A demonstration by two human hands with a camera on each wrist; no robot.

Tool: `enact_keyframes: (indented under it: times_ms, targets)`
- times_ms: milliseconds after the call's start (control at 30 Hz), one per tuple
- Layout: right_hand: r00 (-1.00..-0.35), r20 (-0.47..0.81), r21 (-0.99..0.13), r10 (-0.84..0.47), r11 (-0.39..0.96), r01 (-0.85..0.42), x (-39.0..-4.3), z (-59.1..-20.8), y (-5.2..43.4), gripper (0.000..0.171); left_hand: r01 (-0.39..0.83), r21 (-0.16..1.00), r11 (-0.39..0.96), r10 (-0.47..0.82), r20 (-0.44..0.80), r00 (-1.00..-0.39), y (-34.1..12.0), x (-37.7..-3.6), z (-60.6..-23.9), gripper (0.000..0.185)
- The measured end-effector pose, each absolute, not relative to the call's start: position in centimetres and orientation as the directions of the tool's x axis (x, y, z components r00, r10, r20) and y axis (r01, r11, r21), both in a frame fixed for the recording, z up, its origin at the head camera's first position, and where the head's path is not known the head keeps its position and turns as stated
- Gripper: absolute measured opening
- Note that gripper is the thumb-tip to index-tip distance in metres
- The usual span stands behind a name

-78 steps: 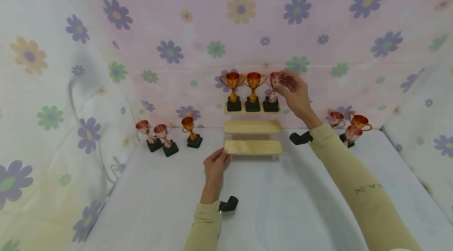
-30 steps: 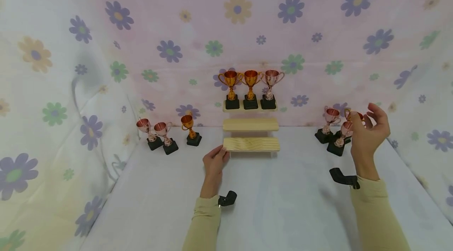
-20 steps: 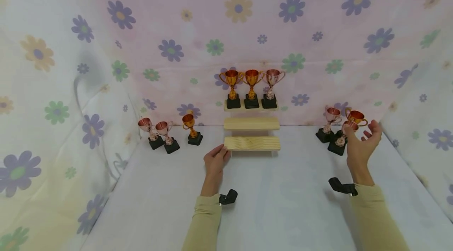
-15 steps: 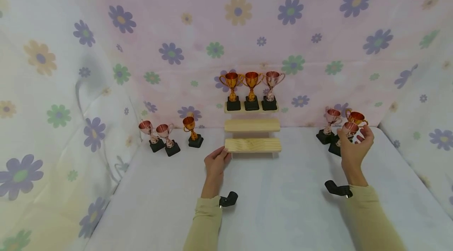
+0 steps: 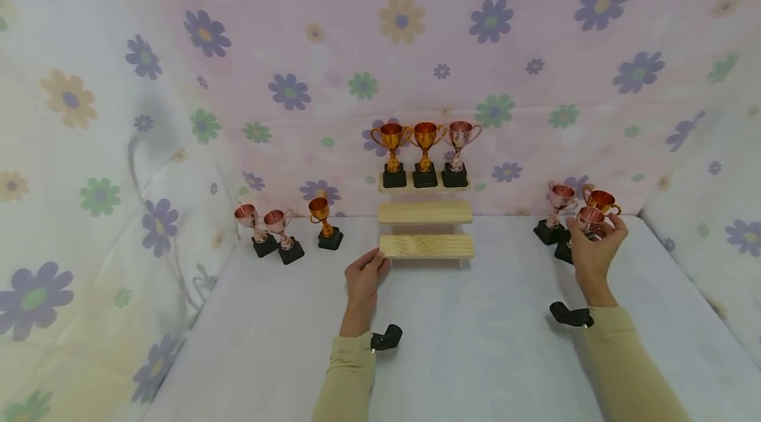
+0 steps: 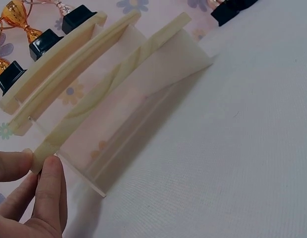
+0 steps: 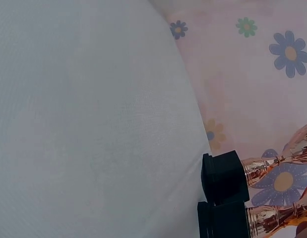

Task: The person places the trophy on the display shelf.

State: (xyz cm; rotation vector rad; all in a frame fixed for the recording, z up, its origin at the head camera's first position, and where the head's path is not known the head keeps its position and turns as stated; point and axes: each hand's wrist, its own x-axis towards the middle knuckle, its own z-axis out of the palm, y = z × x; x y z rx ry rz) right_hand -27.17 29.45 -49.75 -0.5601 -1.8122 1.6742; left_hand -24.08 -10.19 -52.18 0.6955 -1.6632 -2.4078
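we're at the pickup step: right hand [image 5: 594,247] is closing on the nearest trophy [image 5: 588,218] of the three-cup cluster well to the right of the stepped wooden stand [image 5: 426,245], fingers curled round the cup, looks like a light pinch, but contact isn't fully clear from the head view. left hand [image 5: 365,275] sits at the stand's lower-left corner, fingertips [image 6: 46,168] pressing the end of the bottom step, steadying it, nothing held beyond that. stand's top step already carries three trophies [image 5: 425,152]; middle and bottom steps are bare. three more trophies [image 5: 285,232] stand well left of the stand. our read on next move: firm grip on stem or cup, lift straight up so the base clears its two neighbours, which stand touching or nearly so, then carry over to the stand w/o tipping. hard to see: right wrist cam shows only two black bases [image 7: 225,178] and bits of stem, cups cut off at frame edge, fingers barely in view. left wrist cam crops the top-step trophies too.
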Motion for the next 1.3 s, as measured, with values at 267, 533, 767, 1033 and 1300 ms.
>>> enact_keyframes:
  times_ms: [267,533,767,1033,1300]
  targets:
    - [-0.722,0.296,-0.953,0.626,0.244,-0.179,-25.8,-49.8,28.8,0.059,-0.155,0.909,-0.386,-0.356,-0.302,-0.884,-10.3,-24.1,-52.5,0.027]
    - [-0.737,0.35,-0.931,0.578,0.302,-0.205,-24.2,-50.1,27.9,0.049,-0.145,0.911,-0.387,-0.347,-0.29,-0.892,-10.3,-24.2,-52.7,0.027]
    - [-0.79,0.391,-0.911,0.472,0.322,-0.259,-22.7,-50.0,26.7,0.051,-0.149,0.907,-0.393,-0.348,-0.297,-0.889,-10.2,-24.2,-52.6,0.027]
    - [-0.855,0.383,-0.893,0.35,0.377,-0.246,-21.6,-49.7,24.7,0.053,-0.155,0.908,-0.389,-0.345,-0.3,-0.889,-10.2,-24.1,-52.5,0.028]
    - [-0.875,0.429,-0.869,0.225,0.365,-0.333,-20.8,-48.5,22.2,0.056,-0.159,0.911,-0.38,-0.346,-0.3,-0.889,-10.2,-24.0,-52.3,0.027]
